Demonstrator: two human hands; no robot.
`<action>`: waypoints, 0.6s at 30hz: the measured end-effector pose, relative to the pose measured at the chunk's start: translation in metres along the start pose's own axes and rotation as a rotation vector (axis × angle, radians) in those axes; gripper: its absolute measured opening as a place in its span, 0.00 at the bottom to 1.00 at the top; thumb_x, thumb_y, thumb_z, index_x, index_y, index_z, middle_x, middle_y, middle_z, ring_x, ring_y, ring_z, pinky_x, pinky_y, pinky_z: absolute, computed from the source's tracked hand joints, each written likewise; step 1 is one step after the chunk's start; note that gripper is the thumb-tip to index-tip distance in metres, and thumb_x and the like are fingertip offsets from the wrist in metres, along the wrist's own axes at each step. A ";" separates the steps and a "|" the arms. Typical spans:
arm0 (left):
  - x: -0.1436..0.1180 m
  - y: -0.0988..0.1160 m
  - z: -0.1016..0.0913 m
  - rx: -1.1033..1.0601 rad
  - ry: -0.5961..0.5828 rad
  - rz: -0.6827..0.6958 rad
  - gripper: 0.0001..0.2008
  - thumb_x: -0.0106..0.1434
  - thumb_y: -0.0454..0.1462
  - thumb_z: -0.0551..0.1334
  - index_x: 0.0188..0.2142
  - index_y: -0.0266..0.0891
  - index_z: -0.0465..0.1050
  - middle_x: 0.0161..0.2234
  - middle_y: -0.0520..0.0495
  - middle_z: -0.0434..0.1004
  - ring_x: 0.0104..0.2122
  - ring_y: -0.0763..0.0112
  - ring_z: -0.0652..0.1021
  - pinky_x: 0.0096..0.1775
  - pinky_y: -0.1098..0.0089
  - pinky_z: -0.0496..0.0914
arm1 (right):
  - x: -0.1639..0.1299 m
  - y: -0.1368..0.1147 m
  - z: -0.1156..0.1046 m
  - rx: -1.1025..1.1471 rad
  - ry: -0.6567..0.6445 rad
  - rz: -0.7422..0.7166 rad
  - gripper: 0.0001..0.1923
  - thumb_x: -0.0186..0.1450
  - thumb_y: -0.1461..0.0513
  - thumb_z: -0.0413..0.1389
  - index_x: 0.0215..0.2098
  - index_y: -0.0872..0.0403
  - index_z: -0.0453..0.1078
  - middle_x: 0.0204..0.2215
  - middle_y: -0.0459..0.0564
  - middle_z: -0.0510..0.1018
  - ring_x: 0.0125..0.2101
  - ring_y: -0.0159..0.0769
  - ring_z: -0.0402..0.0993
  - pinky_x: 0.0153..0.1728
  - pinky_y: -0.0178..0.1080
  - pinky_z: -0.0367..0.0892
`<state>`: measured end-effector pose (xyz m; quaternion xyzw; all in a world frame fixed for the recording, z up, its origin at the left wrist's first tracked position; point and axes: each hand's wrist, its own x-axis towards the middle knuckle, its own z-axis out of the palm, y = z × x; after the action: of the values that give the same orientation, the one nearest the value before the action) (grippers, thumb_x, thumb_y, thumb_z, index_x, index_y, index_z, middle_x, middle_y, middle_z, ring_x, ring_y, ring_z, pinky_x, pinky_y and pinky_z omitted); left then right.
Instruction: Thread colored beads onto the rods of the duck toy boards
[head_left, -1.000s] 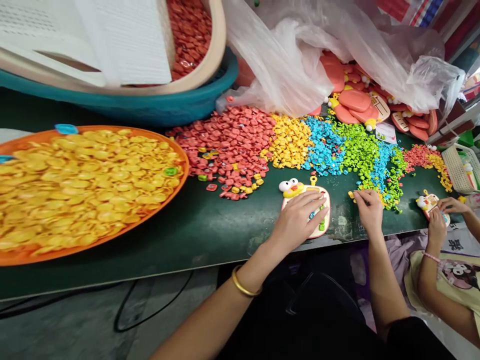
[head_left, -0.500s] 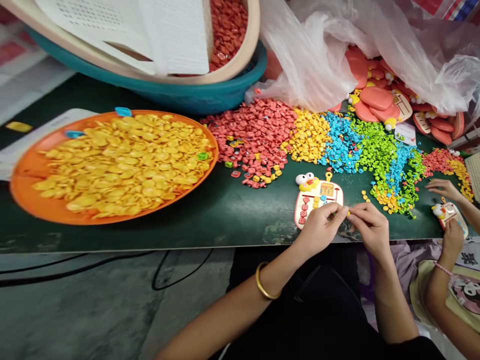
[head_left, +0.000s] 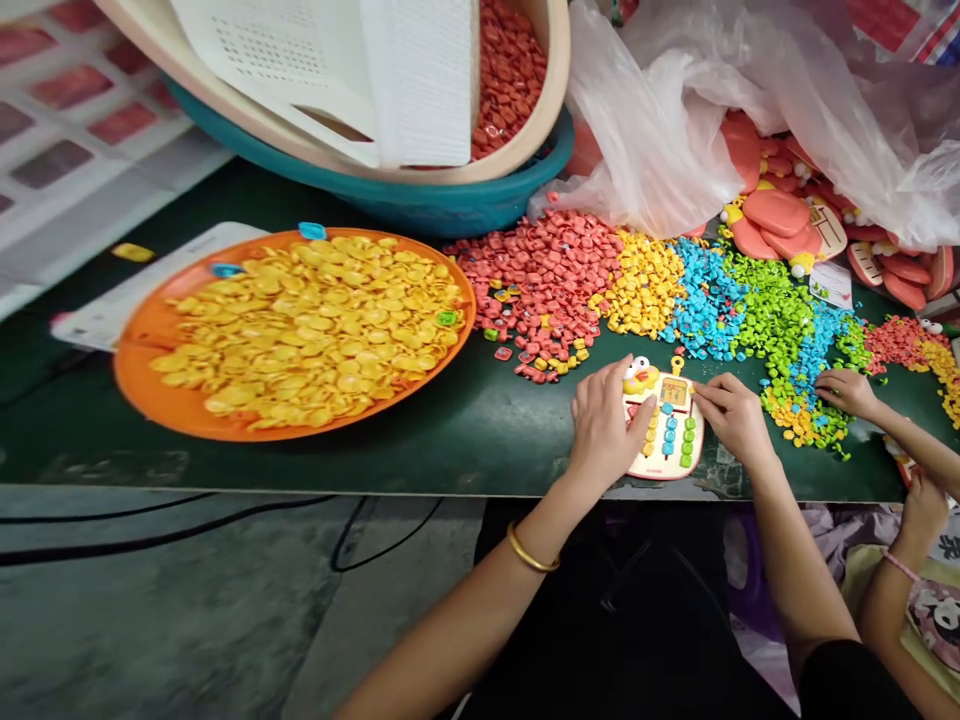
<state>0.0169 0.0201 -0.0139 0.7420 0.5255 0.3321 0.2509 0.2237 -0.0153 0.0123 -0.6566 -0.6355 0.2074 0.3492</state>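
A cream toy board (head_left: 654, 466) with duck eyes and a yellow beak lies flat near the table's front edge. Columns of small red, yellow, blue and green square pieces sit on its face, below a small picture window. My left hand (head_left: 607, 425) holds the board's left side, its thumb over the face and partly covering the red column. At the upper right edge of the board, my right hand (head_left: 731, 415) pinches a small yellow piece (head_left: 694, 390), mostly hidden by the fingertips.
An orange tray (head_left: 135, 390) of yellow oval pieces stands left. Behind are stacked basins (head_left: 420, 205), piles of red (head_left: 555, 260), yellow, blue and green pieces (head_left: 772, 310), and a plastic bag (head_left: 652, 130) beside coral parts. Another person's hand (head_left: 847, 390) reaches in from the right.
My hands have parted from their shared pinch on a small yellow piece. The left moved onto the board, the right to its upper right edge. The other person's hand reached toward the piles.
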 end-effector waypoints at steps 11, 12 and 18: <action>-0.033 0.008 -0.008 -0.247 0.182 0.407 0.24 0.66 0.33 0.60 0.58 0.49 0.53 0.61 0.37 0.54 0.60 0.54 0.69 0.56 0.51 0.71 | -0.015 -0.020 -0.014 0.656 -0.071 0.474 0.20 0.49 0.50 0.71 0.38 0.49 0.83 0.35 0.49 0.85 0.34 0.41 0.78 0.40 0.45 0.73; -0.042 0.009 -0.006 -0.269 0.174 0.411 0.25 0.66 0.33 0.60 0.58 0.49 0.53 0.61 0.36 0.54 0.60 0.54 0.69 0.55 0.51 0.72 | -0.027 -0.023 -0.015 0.621 -0.042 0.480 0.19 0.50 0.50 0.71 0.38 0.49 0.83 0.35 0.48 0.85 0.34 0.41 0.78 0.40 0.44 0.72; -0.079 0.011 -0.003 -0.528 -0.238 0.378 0.32 0.68 0.40 0.61 0.66 0.42 0.49 0.60 0.33 0.63 0.59 0.54 0.71 0.54 0.56 0.74 | -0.141 -0.015 -0.041 0.453 -0.093 0.621 0.19 0.60 0.47 0.62 0.37 0.53 0.82 0.33 0.50 0.83 0.33 0.43 0.77 0.34 0.41 0.71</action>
<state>0.0033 -0.0577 -0.0220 0.7692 0.2418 0.4086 0.4278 0.2283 -0.1625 0.0264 -0.7139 -0.3597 0.4680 0.3769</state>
